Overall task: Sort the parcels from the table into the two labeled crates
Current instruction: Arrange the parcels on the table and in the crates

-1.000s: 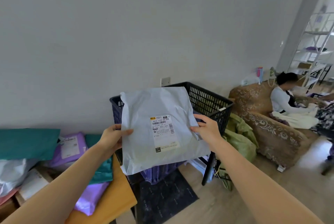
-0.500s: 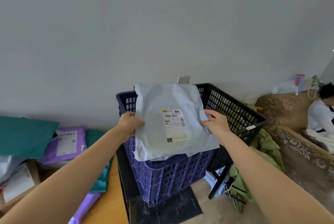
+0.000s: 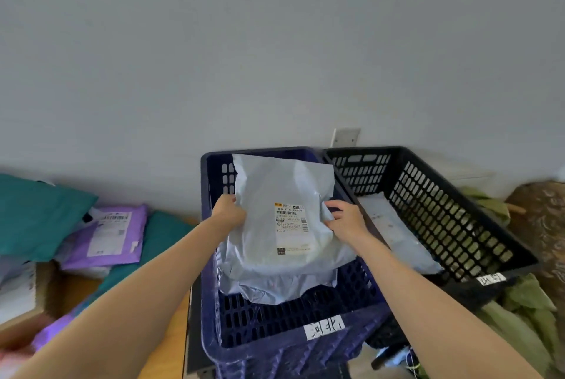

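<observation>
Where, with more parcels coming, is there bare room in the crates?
Blue crate: bare floor at the near end, between the lower grey parcel and the labelled wall. Black crate: a strip between its lone parcel and the right wall. Crowded: blue crate's middle, where the left hand and right hand hold the top parcel.

One wide-angle camera, worn on the person's head, looked forward and down from close above the blue crate (image 3: 260, 320) and black crate (image 3: 443, 219); the wall (image 3: 275, 42) filled its upper half; the table (image 3: 171, 336) sat lower left.
</observation>
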Tool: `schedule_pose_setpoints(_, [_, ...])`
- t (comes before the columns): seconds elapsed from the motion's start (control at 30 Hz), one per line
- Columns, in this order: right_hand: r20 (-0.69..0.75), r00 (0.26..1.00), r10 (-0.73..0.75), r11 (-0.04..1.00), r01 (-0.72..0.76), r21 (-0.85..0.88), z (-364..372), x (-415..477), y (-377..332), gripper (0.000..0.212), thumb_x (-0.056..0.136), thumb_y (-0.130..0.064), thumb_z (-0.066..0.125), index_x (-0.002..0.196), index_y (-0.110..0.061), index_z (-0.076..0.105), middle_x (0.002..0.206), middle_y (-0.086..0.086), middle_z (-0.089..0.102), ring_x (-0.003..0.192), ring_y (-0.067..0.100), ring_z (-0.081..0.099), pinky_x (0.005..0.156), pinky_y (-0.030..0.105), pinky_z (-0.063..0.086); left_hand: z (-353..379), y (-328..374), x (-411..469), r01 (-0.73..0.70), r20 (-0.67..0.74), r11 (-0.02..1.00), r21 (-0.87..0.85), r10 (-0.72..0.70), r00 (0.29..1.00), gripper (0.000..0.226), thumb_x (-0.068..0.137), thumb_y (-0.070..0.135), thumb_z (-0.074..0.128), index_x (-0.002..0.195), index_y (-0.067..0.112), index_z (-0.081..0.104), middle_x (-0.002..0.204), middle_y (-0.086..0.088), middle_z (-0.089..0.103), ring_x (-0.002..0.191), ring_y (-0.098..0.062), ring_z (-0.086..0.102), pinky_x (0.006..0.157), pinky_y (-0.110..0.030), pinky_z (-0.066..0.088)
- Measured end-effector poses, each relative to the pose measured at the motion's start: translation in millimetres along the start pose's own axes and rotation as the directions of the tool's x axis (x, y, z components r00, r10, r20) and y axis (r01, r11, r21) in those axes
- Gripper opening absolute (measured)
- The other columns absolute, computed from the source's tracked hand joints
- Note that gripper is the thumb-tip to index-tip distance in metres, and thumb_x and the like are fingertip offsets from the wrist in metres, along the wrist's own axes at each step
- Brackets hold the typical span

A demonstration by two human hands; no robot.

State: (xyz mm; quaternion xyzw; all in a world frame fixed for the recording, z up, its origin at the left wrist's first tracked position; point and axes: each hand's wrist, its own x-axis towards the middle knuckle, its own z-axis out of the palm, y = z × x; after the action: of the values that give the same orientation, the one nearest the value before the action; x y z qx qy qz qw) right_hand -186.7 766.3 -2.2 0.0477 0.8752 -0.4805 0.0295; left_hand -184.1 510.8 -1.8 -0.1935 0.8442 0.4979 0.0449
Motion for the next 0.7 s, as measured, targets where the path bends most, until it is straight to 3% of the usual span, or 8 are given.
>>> schedule_pose_setpoints(0.03, [0.024,1.0,0.013,1.0,-0.013,-0.004,3.0,9.7,5.5,0.043,0.083,-0.001,0.069,0.124,-0.013,0.063,0.113,0.007,0.067,0.093,0.016,0.062,0.074,0.024,0.05,4.4,-0.4,7.6,0.024,-0.02,0.999,0.035,-0.023,1.0,0.006,0.083,-0.007,0.051,0.081,-0.003,0.053,0.073,-0.01,0.047,0.066,-0.023,0.048,0.058,-0.03,0.04])
schedule_pose_setpoints(0.07, [0.046,0.999,0.023,1.0,-0.022,-0.005,6.1,18.5,10.5,0.045,0.084,0.001,0.068,0.126,-0.013,0.062,0.115,0.008,0.067,0.097,0.018,0.062,0.077,0.028,0.051,10.2,-1.9,17.1,0.054,-0.039,0.997,0.046,-0.052,0.998,0.012,0.084,-0.007,0.05,0.076,0.001,0.045,0.07,-0.007,0.04,0.061,-0.019,0.04,0.053,-0.028,0.034])
schedule_pose_setpoints(0.13, [0.088,0.996,0.035,0.999,-0.036,0.005,13.6,37.5,20.3,0.049,0.083,0.006,0.064,0.129,-0.011,0.06,0.118,0.011,0.065,0.103,0.022,0.062,0.08,0.03,0.052,19.7,-4.4,30.8,0.103,-0.049,0.989,0.101,-0.099,0.994,0.013,0.086,-0.006,0.047,0.083,0.003,0.039,0.071,-0.006,0.034,0.061,-0.017,0.035,0.05,-0.028,0.028])
schedule_pose_setpoints(0.23, [0.138,0.988,0.066,0.998,-0.067,0.004,28.7,59.1,32.3,0.051,0.083,0.013,0.058,0.129,-0.009,0.059,0.115,0.011,0.066,0.099,0.022,0.064,0.073,0.028,0.053,32.2,-11.8,45.5,0.193,-0.056,0.961,0.197,-0.186,0.981,0.011,0.094,-0.001,0.041,0.105,0.002,0.039,0.088,-0.01,0.047,0.085,-0.026,0.051,0.072,-0.03,0.041])
schedule_pose_setpoints(0.33, [0.186,0.977,0.103,0.995,-0.104,-0.004,45.1,77.2,46.4,0.051,0.083,0.016,0.054,0.128,-0.008,0.059,0.118,0.012,0.065,0.101,0.023,0.063,0.077,0.029,0.055,46.3,-25.9,60.8,0.27,-0.112,0.943,0.195,-0.252,0.961,0.054,0.094,0.0,0.045,0.141,-0.01,0.021,0.135,-0.023,0.045,0.123,-0.037,0.048,0.1,-0.039,0.044])
schedule_pose_setpoints(0.43, [0.214,0.967,0.136,0.99,-0.139,-0.002,57.7,94.5,57.3,0.049,0.085,0.016,0.05,0.127,-0.008,0.059,0.114,0.011,0.063,0.095,0.021,0.06,0.067,0.024,0.051,52.4,-34.1,71.7,0.358,-0.175,0.897,0.258,-0.321,0.931,0.065,0.095,0.002,0.045,0.145,-0.011,0.006,0.138,-0.025,0.043,0.125,-0.036,0.048,0.101,-0.037,0.043])
schedule_pose_setpoints(0.6, [0.235,0.956,0.175,0.985,-0.17,-0.043,74.1,105.2,75.0,0.045,0.087,0.016,0.043,0.123,-0.004,0.06,0.109,0.008,0.06,0.106,0.026,0.058,0.09,0.036,0.05,57.1,-40.5,84.1,0.442,-0.246,0.885,0.146,-0.4,0.883,0.065,0.092,-0.005,0.047,0.148,-0.003,0.014,0.137,-0.027,0.044,0.125,-0.043,0.046,0.105,-0.045,0.04])
schedule_pose_setpoints(0.7, [0.2,0.963,0.183,0.982,-0.17,-0.078,81.8,111.2,82.0,0.036,0.089,0.012,0.04,0.114,-0.005,0.058,0.115,0.014,0.059,0.108,0.027,0.056,0.091,0.033,0.047,63.0,-44.0,88.6,0.474,-0.289,0.874,0.109,-0.428,0.856,0.057,0.092,-0.003,0.048,0.143,-0.006,0.024,0.135,-0.027,0.046,0.124,-0.042,0.047,0.102,-0.044,0.041])
